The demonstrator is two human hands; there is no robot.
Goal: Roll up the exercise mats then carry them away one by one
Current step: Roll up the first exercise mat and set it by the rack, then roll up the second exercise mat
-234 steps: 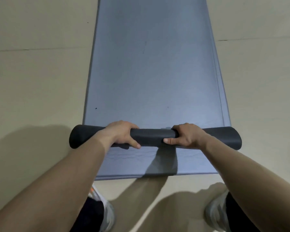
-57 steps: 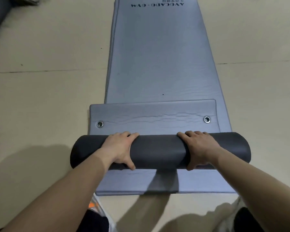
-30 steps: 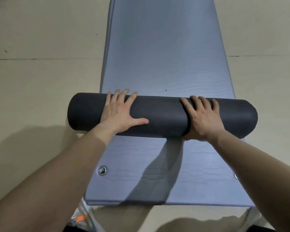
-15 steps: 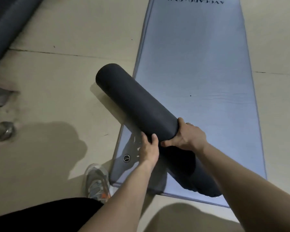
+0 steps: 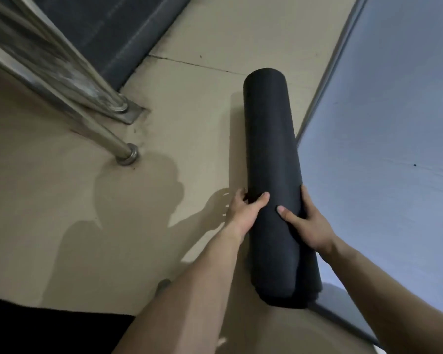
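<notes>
Hands are wrapping the rolled mat point(image 5: 271, 180) from both sides, left hand point(image 5: 243, 213) and right hand point(image 5: 304, 223) clamping mid-roll so it isn't unrolling. It's hanging lengthwise above the floor point(image 5: 87, 238), probably clear of the flat mat point(image 5: 394, 123) beside it.

**Dim indoor light, hard shadows, blurred far left**

The scene is dim and slightly grainy. Dark, sharp-edged shadows of the person fall across the beige floor point(image 5: 62, 200) at left, so the light comes from the right. The metal frame point(image 5: 49, 62) at far left is smeared by motion blur, and lines bend toward the edges.
</notes>
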